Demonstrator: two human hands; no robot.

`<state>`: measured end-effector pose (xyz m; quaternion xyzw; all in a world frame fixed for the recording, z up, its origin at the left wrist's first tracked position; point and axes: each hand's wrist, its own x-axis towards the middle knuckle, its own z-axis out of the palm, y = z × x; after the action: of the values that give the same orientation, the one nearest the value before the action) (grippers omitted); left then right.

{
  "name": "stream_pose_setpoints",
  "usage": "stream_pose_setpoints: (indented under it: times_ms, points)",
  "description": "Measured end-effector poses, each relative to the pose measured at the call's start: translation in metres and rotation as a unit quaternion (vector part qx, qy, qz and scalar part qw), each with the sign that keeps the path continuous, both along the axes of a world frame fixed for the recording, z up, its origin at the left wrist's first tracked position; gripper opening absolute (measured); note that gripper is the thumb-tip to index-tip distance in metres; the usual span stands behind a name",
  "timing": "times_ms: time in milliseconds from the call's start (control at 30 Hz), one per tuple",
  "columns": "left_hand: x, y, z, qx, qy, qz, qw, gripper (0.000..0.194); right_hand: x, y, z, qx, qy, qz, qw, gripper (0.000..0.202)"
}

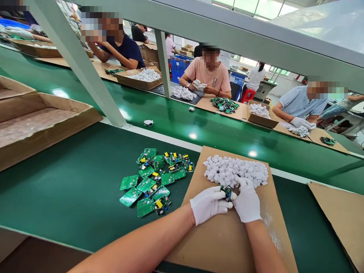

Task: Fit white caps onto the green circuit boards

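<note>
My left hand, in a white glove, holds a small green circuit board between thumb and fingers. My right hand, gloved too, is beside the board with its fingers stretched toward the near edge of a heap of small white pieces. Its thumb side is close to the board; whether it touches is hard to make out. Under both hands lies a cardboard sheet. Left of the sheet, loose green circuit boards with yellow and dark components are piled on the green table.
Shallow cardboard boxes stand at the left. Past a slanting metal post, a green conveyor belt carries a white-topped board. Across it, several people work beside white heaps and boards. Another cardboard sheet lies at right.
</note>
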<state>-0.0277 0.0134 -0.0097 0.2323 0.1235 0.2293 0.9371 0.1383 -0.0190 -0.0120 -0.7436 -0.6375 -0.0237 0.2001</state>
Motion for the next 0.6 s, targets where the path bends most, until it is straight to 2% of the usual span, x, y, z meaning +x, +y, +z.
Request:
stream_pose_setpoints:
  times_ms: [133,333,467,600]
  points:
    - [-0.001,0.0,0.0,-0.001,0.005,0.001,1.0,0.022,0.008,0.003,0.001,0.019,0.033,0.043,0.998,0.023]
    - [-0.001,0.0,0.001,-0.024,0.011,0.008,1.0,0.023,0.021,-0.001,-0.001,-0.001,0.117,0.013,0.993,0.034]
    - [-0.001,0.0,0.002,-0.025,0.014,0.008,1.0,0.021,0.023,-0.001,0.001,-0.004,0.139,0.03,0.99,0.024]
    - [-0.001,0.001,0.0,-0.023,0.008,0.004,1.0,0.022,0.023,-0.006,0.005,-0.02,0.173,0.014,0.985,0.016]
